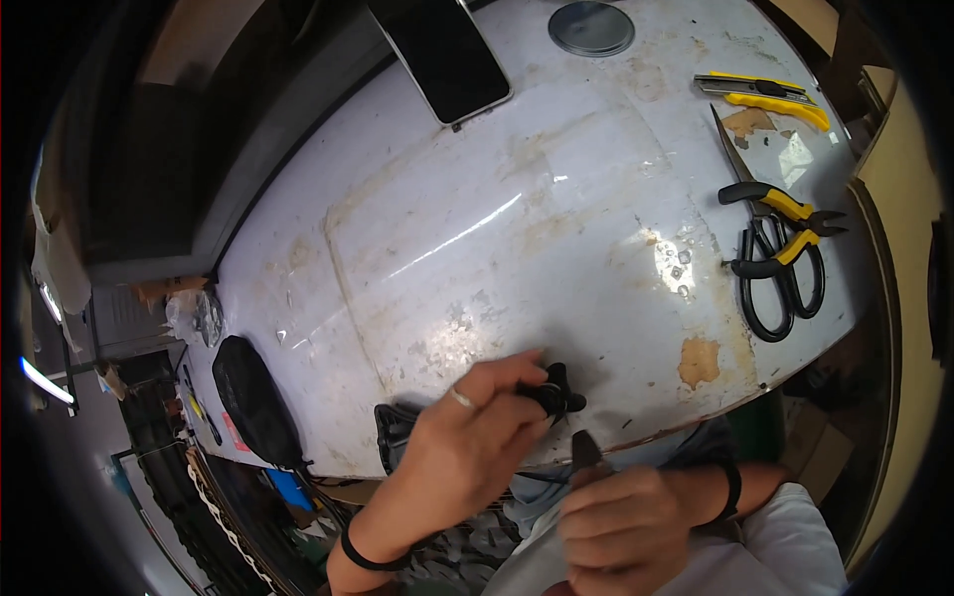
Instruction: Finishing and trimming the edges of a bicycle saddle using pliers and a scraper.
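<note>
My left hand [467, 447], with a ring on one finger and a black band at the wrist, pinches a small black part [556, 392] with thin wires at the near edge of the worn white table [477, 219]. A black plastic piece [395, 429] lies under that hand's palm side. My right hand [621, 517], wearing a black wristband, is closed around a dark tool whose tip [584, 452] points up toward the black part. How the tool meets the part is blurred.
Yellow-handled pliers [785, 214] and black scissors [780, 283] lie at the right edge, with a yellow utility knife [770, 94] beyond them. A dark phone [442, 50] and a round grey lid [591, 28] sit at the far side. A black pouch [253, 397] rests at the left corner.
</note>
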`<state>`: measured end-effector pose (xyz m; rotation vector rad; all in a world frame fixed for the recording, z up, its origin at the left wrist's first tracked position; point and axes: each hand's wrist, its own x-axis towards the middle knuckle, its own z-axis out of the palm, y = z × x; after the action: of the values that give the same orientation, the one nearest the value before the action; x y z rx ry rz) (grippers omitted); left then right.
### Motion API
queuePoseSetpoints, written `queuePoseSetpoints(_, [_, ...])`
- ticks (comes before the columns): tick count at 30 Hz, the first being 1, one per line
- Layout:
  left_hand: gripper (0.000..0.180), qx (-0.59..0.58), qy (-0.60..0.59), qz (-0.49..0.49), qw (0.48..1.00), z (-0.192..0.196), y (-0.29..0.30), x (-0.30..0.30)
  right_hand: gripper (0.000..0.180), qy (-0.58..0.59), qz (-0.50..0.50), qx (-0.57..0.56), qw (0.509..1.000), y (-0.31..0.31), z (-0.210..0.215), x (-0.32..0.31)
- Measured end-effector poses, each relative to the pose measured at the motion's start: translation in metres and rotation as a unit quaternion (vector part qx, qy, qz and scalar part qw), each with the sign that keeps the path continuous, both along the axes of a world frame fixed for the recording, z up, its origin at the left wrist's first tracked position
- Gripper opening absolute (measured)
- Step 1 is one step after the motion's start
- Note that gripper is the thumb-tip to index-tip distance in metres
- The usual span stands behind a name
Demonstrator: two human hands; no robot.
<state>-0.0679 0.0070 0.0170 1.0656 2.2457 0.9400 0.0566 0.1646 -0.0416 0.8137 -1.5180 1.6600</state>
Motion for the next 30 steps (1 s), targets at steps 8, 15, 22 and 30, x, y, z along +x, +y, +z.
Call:
queuePoseSetpoints(8, [0.013, -0.041, -0.113, 0.011, 0.993, 0.001, 0.001, -0.023, 0.028, 0.040, -0.077, 0.086, 0.992, -0.037, -0.001, -0.012])
queuePoseSetpoints(15, [0.014, -0.014, -0.129, 0.024, 0.991, -0.002, -0.004, -0.016, 0.027, 0.022, -0.107, 0.140, 0.984, -0.040, -0.005, -0.018])
queuePoseSetpoints(22, [0.014, 0.003, -0.102, 0.008, 0.995, -0.006, -0.006, -0.012, 0.029, -0.022, -0.093, 0.133, 0.987, -0.041, 0.004, -0.022])
queuePoseSetpoints(30, [0.024, 0.020, 0.208, -0.102, 0.973, -0.010, -0.022, 0.010, 0.023, -0.200, 0.150, 0.095, 0.964, 0.022, 0.014, -0.027])
